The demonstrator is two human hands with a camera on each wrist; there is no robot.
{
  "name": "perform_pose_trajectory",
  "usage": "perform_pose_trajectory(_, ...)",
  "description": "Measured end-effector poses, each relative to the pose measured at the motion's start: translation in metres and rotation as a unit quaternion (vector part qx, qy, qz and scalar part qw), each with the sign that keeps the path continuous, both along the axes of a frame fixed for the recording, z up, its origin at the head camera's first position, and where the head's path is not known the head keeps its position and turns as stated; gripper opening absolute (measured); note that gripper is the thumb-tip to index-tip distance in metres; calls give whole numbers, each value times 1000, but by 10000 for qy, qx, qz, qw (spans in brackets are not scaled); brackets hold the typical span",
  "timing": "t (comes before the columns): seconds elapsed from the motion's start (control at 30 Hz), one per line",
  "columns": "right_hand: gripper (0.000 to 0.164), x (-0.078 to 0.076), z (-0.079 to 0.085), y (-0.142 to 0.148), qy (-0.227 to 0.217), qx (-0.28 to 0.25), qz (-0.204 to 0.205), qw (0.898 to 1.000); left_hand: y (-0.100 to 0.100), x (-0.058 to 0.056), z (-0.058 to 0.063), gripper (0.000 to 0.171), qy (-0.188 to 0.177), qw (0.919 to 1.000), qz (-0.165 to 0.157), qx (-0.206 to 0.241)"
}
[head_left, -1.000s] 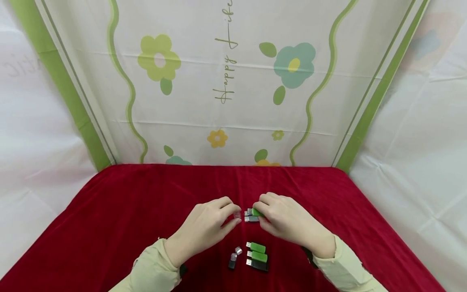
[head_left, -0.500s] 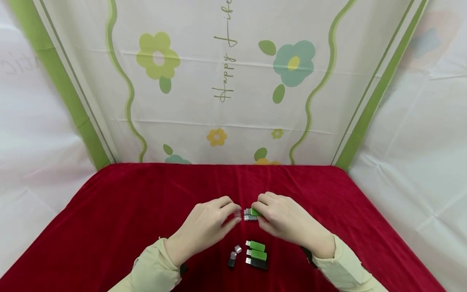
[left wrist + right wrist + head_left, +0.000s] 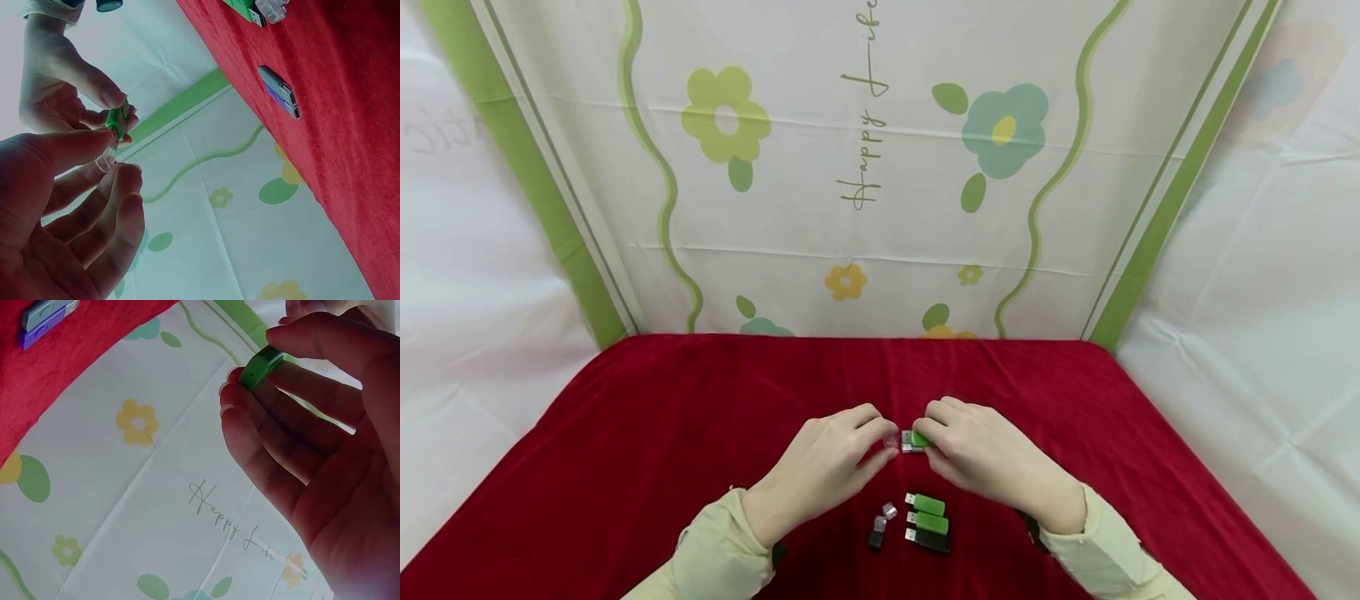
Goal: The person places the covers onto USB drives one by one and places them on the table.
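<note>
Between thumb and fingertips, my left hand [image 3: 823, 454] pinches a small clear cap [image 3: 105, 161]. My right hand [image 3: 981, 442] grips a green USB flash drive [image 3: 261, 367] by its body, its metal plug facing the cap. A small gap separates plug and cap in the head view. On the cloth below lie a grey USB flash drive [image 3: 275, 81] and a purple USB flash drive [image 3: 276, 97], side by side; in the head view the held drive and right hand mostly cover them.
Nearer the person lie two green USB flash drives [image 3: 931, 523] and a black USB flash drive [image 3: 931, 542]. Left of them are a clear cap [image 3: 889, 511] and a small black-and-clear piece [image 3: 877, 533]. A red cloth [image 3: 700, 467] covers the table; printed curtains [image 3: 805, 167] surround it.
My right hand has moved the green drive slightly left, closer to the clear cap. The left hand has barely moved, and the things on the cloth lie as before.
</note>
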State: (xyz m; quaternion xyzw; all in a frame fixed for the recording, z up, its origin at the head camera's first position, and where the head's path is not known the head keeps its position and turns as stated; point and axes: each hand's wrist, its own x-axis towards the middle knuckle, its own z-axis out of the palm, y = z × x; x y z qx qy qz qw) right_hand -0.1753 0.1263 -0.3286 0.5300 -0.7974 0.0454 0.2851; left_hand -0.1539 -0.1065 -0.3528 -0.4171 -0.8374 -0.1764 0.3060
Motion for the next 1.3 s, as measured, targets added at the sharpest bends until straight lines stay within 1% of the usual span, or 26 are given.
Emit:
perform_pose_trajectory(0.33, 15, 2, -1, -2, -48, 59, 92, 9999, 1, 0, -2, 19, 31, 10000, -68, 47)
perform_pose_trajectory(0.77, 14, 5, 0, -3, -149, -27, 174, 9997, 3, 0, 0, 19, 84, 9999, 8, 78)
perform_pose_trajectory(0.97, 22, 6, 1, -3, -179, -66, 268, 9995, 2, 1, 1, 19, -56, 9999, 59, 92)
perform_pose_trajectory(1.1, 28, 6, 1, -3, -94, -6, 243, 9997, 2, 1, 1, 20, -106, 9998, 157, 70)
perform_pose_trajectory(1.2, 29, 5, 2, -4, -14, 28, 177, 9998, 2, 1, 1, 20, -96, 9995, 279, 74)
perform_pose_trajectory(1.3, 30, 5, 2, -3, -31, 29, 136, 9999, 1, 1, 0, 18, -67, 9992, 385, 92)
